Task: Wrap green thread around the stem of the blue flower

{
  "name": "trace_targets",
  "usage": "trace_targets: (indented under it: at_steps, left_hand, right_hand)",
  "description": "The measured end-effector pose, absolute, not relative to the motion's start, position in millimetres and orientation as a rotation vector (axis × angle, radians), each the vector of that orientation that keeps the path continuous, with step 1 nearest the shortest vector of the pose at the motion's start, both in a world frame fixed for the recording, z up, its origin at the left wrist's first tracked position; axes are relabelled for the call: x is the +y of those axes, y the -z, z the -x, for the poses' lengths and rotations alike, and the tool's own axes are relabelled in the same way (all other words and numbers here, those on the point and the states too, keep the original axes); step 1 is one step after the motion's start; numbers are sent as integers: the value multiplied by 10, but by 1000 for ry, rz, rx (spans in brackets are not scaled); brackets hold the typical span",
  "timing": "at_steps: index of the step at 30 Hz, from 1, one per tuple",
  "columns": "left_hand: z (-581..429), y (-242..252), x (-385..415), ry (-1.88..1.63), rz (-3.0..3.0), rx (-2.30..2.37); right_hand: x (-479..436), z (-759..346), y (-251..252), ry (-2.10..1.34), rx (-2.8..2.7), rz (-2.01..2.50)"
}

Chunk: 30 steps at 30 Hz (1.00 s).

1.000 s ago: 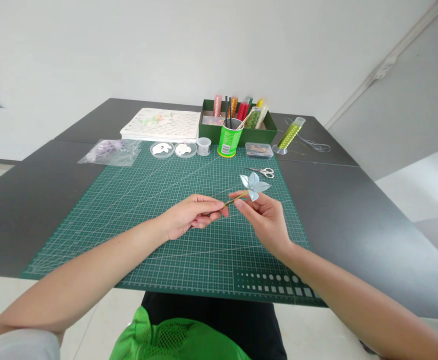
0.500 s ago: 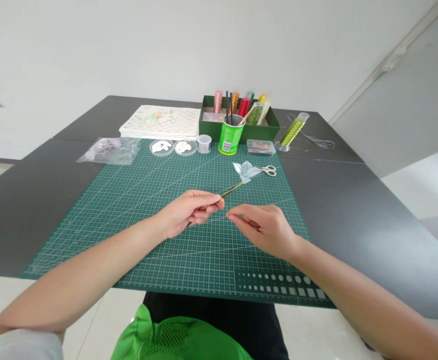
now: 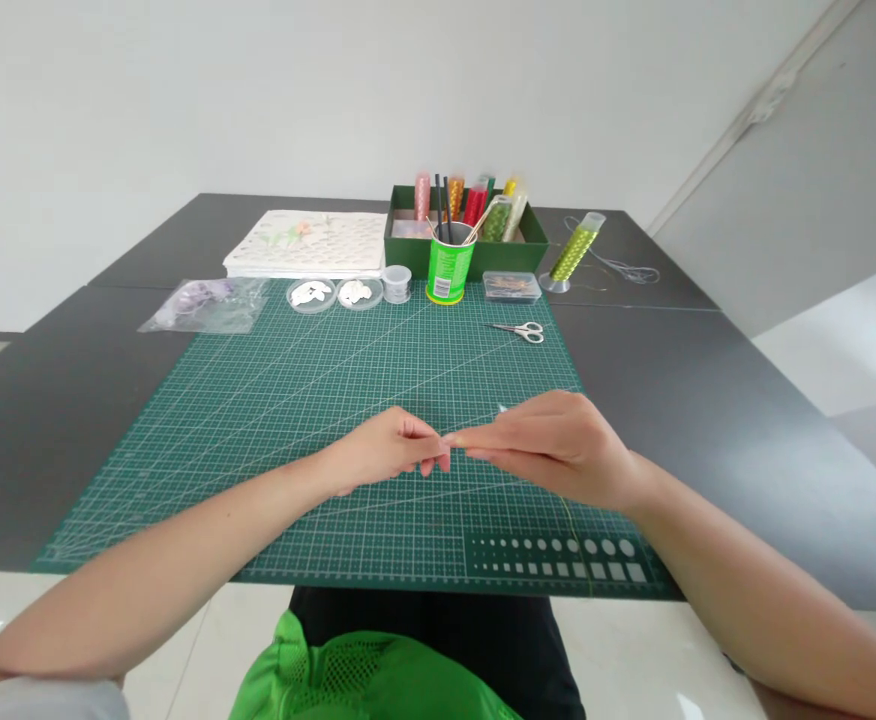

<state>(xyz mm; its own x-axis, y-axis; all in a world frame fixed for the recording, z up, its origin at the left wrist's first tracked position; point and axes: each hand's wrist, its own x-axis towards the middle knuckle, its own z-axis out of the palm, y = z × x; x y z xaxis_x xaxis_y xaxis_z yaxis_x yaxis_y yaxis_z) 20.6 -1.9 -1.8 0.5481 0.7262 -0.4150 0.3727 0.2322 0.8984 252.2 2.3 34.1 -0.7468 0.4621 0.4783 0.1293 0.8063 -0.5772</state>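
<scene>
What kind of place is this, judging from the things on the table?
Probably a hobby or craft workbench: a green cutting mat covers the dark table, with small scissors on it and a green box of bead tubes behind.

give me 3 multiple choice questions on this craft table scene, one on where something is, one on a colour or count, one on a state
1. Where do the scissors lie?
A. on the cutting mat, toward its far right
B. inside the green box
C. on the floor

2. What colour is the cup that holds the sticks?
A. red
B. green
C. white

3. How do the left hand and the right hand stand?
A. flat and wide apart
B. fingertips brought together over the mat
C. both holding the scissors

Answers:
1. A, the scissors rest on the green grid right of the cup.
2. B, its wall is bright green.
3. B, the fingers meet at the middle, pinched; what they pinch is almost hidden.
</scene>
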Motion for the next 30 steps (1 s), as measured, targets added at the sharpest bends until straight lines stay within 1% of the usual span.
trace_targets:
  at_steps: [2, 4, 9, 15, 23, 26, 30]
  left_hand:
    - [-231, 26, -63, -255, -1507, 1040]
    - [-246, 39, -99, -207, -1593, 1038]
    - [-245, 47, -138, -179, -1680, 936]
    - [-211, -11, -115, -176, -1561, 844]
    - [-197, -80, -93, -211, -1307, 790]
    - [-190, -93, -89, -271, -1277, 794]
    - [-176, -99, -64, -384, -1268, 822]
  right_hand:
    - [76, -2569, -338, -583, -2398, 456]
    - [132, -2605, -316, -544, -2409, 508]
    - [285, -2639, -201, -722, -2370, 647]
    - [416, -2592, 6, -868, -2254, 709]
    - [496, -2577, 187, -825, -2213, 754]
    - [516, -2584, 249, -832, -2246, 759]
    - [517, -2589, 341, -888, -2126, 851]
